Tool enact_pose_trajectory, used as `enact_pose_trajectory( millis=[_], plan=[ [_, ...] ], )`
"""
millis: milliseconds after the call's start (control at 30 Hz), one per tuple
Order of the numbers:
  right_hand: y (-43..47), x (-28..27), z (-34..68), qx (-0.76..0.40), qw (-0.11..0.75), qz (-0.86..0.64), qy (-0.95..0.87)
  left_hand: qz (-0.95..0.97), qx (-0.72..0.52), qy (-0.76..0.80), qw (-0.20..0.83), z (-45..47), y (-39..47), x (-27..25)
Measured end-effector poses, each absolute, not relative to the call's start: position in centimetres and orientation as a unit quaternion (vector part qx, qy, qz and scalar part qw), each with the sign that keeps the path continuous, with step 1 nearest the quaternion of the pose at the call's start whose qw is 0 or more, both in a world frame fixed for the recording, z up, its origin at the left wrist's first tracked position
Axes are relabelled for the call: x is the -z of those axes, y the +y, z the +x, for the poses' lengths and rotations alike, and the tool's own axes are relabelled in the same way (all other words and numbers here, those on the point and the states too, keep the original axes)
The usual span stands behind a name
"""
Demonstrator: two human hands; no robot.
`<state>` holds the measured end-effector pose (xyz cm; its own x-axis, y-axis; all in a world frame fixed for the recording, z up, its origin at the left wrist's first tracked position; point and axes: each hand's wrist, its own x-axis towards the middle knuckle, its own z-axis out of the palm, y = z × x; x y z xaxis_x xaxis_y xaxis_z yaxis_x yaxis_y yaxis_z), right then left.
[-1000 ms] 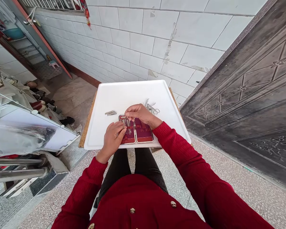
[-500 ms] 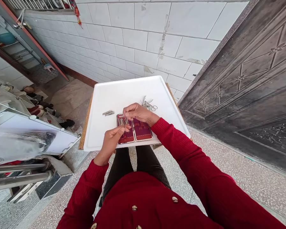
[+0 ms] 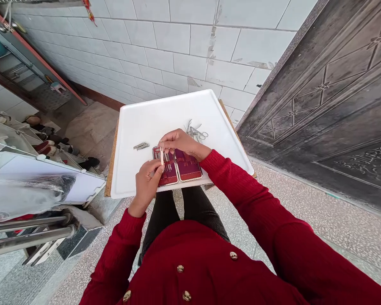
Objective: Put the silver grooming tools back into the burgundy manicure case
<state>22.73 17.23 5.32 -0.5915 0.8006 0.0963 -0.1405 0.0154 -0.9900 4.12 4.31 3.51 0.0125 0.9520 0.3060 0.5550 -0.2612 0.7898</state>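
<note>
Over an open manicure case (image 3: 191,174), a slim, pale, flat tool (image 3: 161,156) stands nearly upright between my hands. My left hand (image 3: 147,180) pinches its lower end between thumb and fingertips. At its top end, the fingers of my right hand (image 3: 180,142) are closed on it. Its exact kind is too small to tell. Several thin metal tools (image 3: 169,164) sit in the red left half of the case, partly hidden by my fingers. The purple right half shows red straps. Beside the case at the left lies a nail clipper (image 3: 141,146).
The case rests near the front edge of a white tabletop (image 3: 130,127). Small scissors and other metal tools (image 3: 195,131) lie behind my right hand. A tiled wall (image 3: 165,55) stands behind, a dark carved door (image 3: 320,97) at the right, and a shoe rack (image 3: 51,148) at the left.
My hands have shifted slightly left, and the slim tool between them has turned so its pale flat side shows. The view has tilted slightly downward.
</note>
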Motion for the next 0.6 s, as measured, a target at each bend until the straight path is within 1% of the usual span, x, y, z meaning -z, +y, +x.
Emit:
enact_pose_trajectory(
  millis=[100,200,300,433,600],
  plan=[
    [17.8,-5.1,23.2,-0.640,0.377,-0.320,-0.589,0.749,-0.353,0.549,0.115,2.9,3.6,-3.0],
    [18.1,-4.9,23.5,-0.607,0.388,-0.377,-0.582,0.805,-0.303,0.508,0.056,1.5,2.6,-2.2],
    [18.0,-4.9,23.5,-0.553,0.388,-0.412,-0.611,0.830,-0.274,0.483,0.041,0.6,1.9,-1.6],
    [18.2,-4.8,23.4,-0.489,0.400,-0.444,-0.636,0.841,-0.275,0.464,0.040,0.2,1.7,-1.1],
    [18.9,-4.1,23.7,-0.464,0.418,-0.455,-0.635,0.844,-0.279,0.456,0.033,0.1,1.9,-1.1]
  ],
)
